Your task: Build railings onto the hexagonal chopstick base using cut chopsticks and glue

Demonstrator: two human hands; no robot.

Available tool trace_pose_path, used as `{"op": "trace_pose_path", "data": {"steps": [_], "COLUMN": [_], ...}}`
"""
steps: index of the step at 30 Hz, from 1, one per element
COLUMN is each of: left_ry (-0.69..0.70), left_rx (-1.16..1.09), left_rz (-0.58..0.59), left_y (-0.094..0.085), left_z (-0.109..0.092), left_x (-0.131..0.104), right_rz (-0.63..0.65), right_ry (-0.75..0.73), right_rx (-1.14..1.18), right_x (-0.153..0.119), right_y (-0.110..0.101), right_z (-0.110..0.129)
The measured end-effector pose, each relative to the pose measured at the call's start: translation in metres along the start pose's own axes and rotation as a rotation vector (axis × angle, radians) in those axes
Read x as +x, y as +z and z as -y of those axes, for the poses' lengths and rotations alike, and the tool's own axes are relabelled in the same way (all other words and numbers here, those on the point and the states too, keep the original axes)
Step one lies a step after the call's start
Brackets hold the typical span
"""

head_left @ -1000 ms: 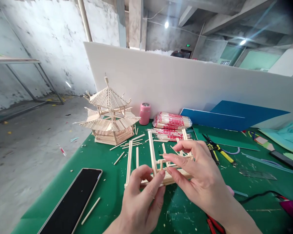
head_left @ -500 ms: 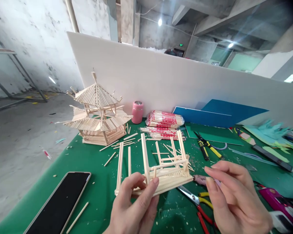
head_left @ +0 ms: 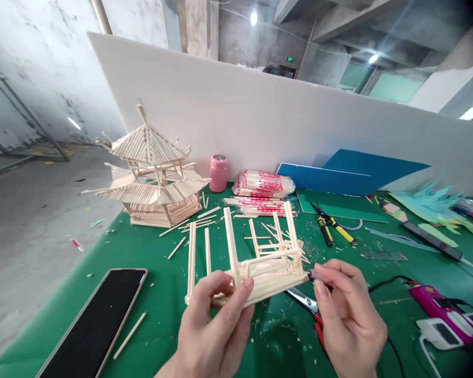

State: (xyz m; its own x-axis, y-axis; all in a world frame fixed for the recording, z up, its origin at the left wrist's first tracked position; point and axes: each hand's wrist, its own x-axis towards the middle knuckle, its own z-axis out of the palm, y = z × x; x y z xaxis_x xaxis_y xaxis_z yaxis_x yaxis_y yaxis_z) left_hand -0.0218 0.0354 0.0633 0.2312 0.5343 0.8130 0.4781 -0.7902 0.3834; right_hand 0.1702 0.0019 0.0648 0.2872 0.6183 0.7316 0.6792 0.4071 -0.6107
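My left hand [head_left: 220, 323] grips the base of a small wooden-stick frame [head_left: 278, 289], holding it above the table. The frame has upright posts and a low rail along its front. My right hand [head_left: 345, 315] is by the frame's right corner, thumb and forefinger brought together. A pinkish handle [head_left: 314, 273] shows right at these fingertips. Whether the fingers hold it or something tiny in front of it is hidden. Scissors [head_left: 305, 301] with red grips lie underneath, partly covered by my right hand.
A stick pavilion [head_left: 147, 189] stands at the back left, near a pink canister [head_left: 218, 173] and wrapped stick bundles [head_left: 262, 190]. Pliers [head_left: 327, 226] lie behind the right hand. A phone [head_left: 94, 320] is front left. A magenta device [head_left: 437, 310] with cords sits at right.
My right hand has moved left, up to the frame's right corner. My left hand keeps its hold on the frame. The view has tilted slightly down.
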Motion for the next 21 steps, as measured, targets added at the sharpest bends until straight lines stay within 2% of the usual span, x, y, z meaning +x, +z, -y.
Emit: {"op": "trace_pose_path", "data": {"steps": [6, 15, 21], "left_ry": [-0.023, -0.046, -0.023], "left_rx": [-0.019, -0.052, 0.000], "left_rz": [0.002, -0.077, -0.014], "left_y": [0.000, 0.002, 0.000], "left_z": [-0.002, 0.000, 0.000], "left_x": [0.003, 0.007, 0.004], "right_rz": [0.031, 0.080, 0.180], "right_ry": [-0.102, -0.123, -0.206], "right_rx": [-0.028, 0.008, 0.026], "right_x": [0.004, 0.006, 0.025], "right_y": [0.003, 0.008, 0.011], "right_z": [0.017, 0.025, 0.032]}}
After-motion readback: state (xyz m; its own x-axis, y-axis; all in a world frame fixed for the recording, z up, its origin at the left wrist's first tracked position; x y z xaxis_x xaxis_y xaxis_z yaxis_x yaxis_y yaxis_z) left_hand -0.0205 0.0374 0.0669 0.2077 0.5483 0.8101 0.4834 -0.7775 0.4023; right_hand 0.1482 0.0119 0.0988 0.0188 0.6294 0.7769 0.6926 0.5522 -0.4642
